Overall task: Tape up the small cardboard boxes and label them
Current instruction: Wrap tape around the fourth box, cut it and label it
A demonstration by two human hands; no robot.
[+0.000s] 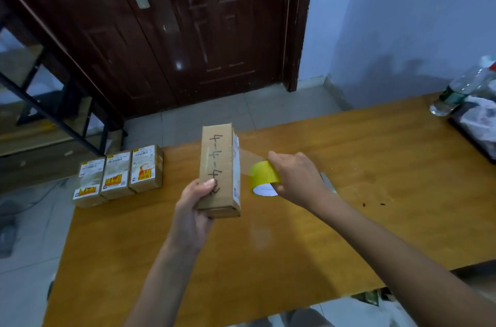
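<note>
You hold a narrow cardboard box (220, 171) with handwritten numbers upright above the wooden table (375, 165), your left hand (193, 208) gripping its lower end. Just right of the box, your right hand (298, 176) grips a yellow tape roll (264, 177), a clear strip stretched to the box's side. Left of the box, three labelled boxes (118, 175) stand in a row at the table's edge.

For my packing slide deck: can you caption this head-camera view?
Left hand holds a handwritten cardboard box while right hand pulls tape from a yellow roll.
</note>
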